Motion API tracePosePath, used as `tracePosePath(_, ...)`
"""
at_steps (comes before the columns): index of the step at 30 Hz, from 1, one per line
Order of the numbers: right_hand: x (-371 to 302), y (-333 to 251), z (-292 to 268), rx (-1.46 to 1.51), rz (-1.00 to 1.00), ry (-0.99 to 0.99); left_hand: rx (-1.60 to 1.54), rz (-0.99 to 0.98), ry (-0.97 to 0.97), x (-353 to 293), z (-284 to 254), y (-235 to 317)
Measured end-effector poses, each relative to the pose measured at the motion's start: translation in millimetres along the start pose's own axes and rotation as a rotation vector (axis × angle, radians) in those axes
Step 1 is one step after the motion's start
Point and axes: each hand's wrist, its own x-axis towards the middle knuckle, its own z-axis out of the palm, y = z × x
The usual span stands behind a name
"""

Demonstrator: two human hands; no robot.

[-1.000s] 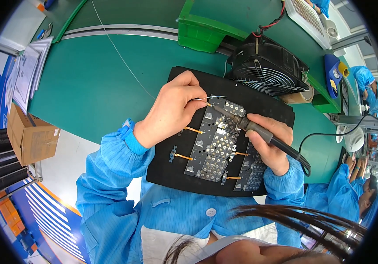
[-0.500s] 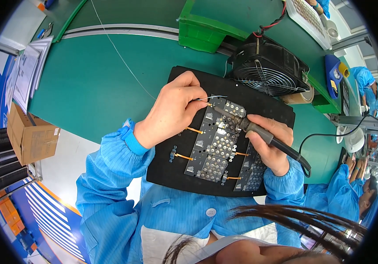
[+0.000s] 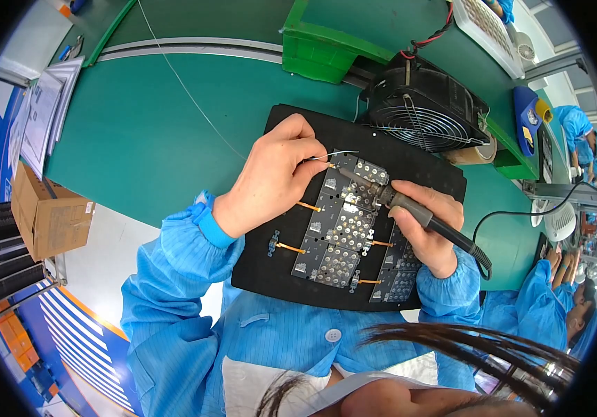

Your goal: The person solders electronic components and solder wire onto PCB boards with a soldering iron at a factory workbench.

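My right hand (image 3: pixel 427 226) grips a soldering iron (image 3: pixel 409 207) by its handle, its tip pointing up-left at the pad edge of a black circuit board panel (image 3: pixel 340 229). Beside that tip my left hand (image 3: pixel 274 174) is closed, thumb and forefinger pinching a thin solder wire (image 3: pixel 343 152) whose end sticks out over the board. A small gold-coloured piece shows at those fingertips; I cannot make out what it is. Short orange flex cables (image 3: pixel 291 247) with small connector boards (image 3: pixel 272 243) join the panel's left edge. The panel lies on a black mat (image 3: pixel 260 274), with a second panel (image 3: pixel 397 271) at right.
Behind the mat stands a black fan (image 3: pixel 423 104) with a wire guard, beside a green stand (image 3: pixel 319 52) and a tape roll (image 3: pixel 476 153). The iron's black cord (image 3: pixel 507 213) loops off to the right. A cardboard box (image 3: pixel 51 212) sits at left; co-workers (image 3: pixel 542 299) are at right.
Almost nothing differs. The slack solder wire behind my left hand has shifted slightly to the left; both hands and the iron hold their places.
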Motion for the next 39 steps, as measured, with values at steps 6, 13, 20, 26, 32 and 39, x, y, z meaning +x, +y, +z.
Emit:
tracePosePath(6,0.4,-2.6,-1.1,-0.002,0.012,-0.017,-0.002,0.009,0.017,-1.7,0.9,0.6)
tracePosePath(13,-0.1,-1.0,-0.7,0.000,-0.012,-0.012,-0.017,-0.002,0.015,-2.5,1.8,0.1)
tracePosePath(20,0.3,-3.2,-0.8,0.002,0.005,-0.013,-0.019,-0.049,0.000,-2.4,-0.3,5.6)
tracePosePath(26,0.4,-1.6,-1.3,0.039,0.010,-0.014,-0.016,0.000,0.021,-2.5,1.7,0.2)
tracePosePath(32,-5.7,-4.8,-9.1,0.061,0.074,0.002,-0.039,-0.005,0.023,-1.7,1.1,0.4)
tracePosePath(39,-54.5,-7.1,-41.8,0.032,0.180,0.158,-0.065,-0.129,0.030,-5.9,-11.5,7.8)
